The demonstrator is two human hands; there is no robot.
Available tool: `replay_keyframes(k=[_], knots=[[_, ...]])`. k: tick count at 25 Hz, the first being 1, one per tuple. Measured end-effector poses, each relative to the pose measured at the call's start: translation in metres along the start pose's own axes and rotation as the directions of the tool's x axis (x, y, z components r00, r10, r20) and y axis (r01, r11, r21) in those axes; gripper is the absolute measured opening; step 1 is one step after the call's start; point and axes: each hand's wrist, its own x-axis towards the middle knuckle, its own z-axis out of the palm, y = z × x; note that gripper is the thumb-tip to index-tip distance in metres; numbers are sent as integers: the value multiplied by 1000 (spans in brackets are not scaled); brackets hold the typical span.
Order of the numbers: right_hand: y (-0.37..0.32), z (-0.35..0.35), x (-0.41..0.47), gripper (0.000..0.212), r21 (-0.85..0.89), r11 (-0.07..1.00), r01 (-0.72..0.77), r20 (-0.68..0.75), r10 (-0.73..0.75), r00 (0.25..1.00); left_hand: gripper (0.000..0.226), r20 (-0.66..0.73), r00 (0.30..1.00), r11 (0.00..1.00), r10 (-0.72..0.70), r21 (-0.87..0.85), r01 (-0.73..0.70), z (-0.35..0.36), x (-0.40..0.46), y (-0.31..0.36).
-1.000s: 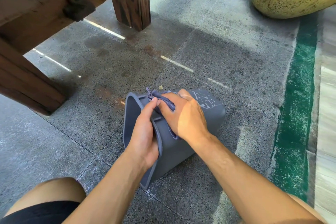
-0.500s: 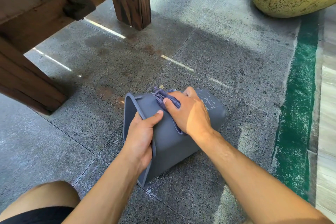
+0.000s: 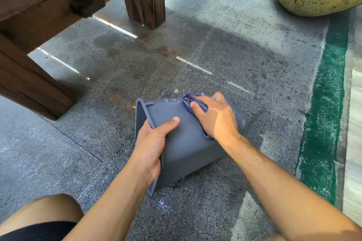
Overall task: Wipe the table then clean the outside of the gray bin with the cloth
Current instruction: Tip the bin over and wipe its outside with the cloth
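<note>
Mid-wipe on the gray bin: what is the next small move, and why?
Probably drag the cloth under the right hand toward the rim, where the left hand steadies the gray bin on its side; pale marks show there.

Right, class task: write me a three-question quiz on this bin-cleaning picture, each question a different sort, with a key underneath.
1. True or false: the gray bin stands upright on the floor.
2. Which hand presses the cloth on the bin? A) left hand B) right hand C) both
3. Fill in: the left hand grips the bin at its open ____.

Key:
1. False; it lies tipped on its side on the stone floor.
2. B.
3. Rim; the thumb lies on the outer wall and the fingers curl inside the opening.
</note>
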Motion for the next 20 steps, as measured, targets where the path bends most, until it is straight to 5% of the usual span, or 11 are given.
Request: replay_keyframes(k=[20], knots=[[38,1,13,38,-60,989,-136,-65,132,989,47,-173,985,968,7,247,37,-27,13,4]])
